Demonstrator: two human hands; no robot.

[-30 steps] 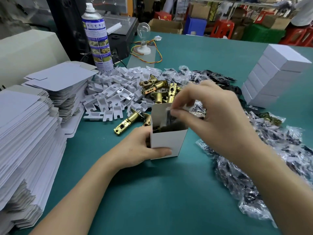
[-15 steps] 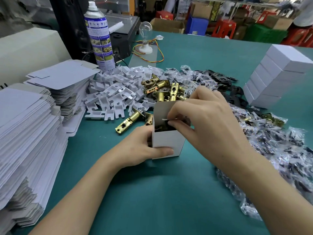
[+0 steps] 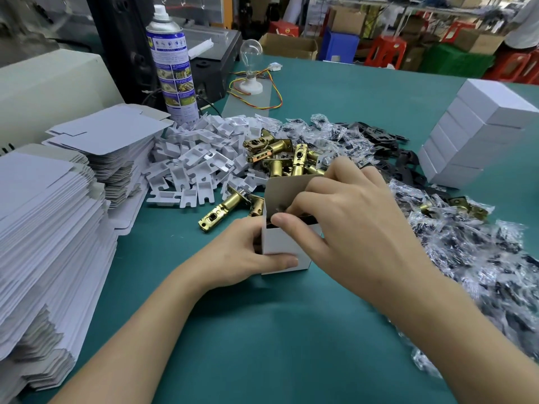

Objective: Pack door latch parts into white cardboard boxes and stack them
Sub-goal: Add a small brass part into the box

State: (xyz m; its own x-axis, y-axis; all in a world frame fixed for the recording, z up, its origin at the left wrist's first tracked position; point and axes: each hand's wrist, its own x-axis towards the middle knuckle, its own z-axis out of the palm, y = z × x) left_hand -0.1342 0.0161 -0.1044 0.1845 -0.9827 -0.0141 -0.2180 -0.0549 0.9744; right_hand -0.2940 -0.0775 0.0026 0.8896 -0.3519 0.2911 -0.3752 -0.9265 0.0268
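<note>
Centrally, the left hand [image 3: 242, 255] grips a white cardboard box [image 3: 284, 244] on the green table [image 3: 262, 330]; the right hand [image 3: 350, 228] curls into its open top, grasp indiscernible. Brass latches [image 3: 280, 158] lie just behind.

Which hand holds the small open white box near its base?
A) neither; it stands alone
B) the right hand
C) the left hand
C: the left hand grips the white box low down, thumb across its front, while the right hand is at its open top.
</note>
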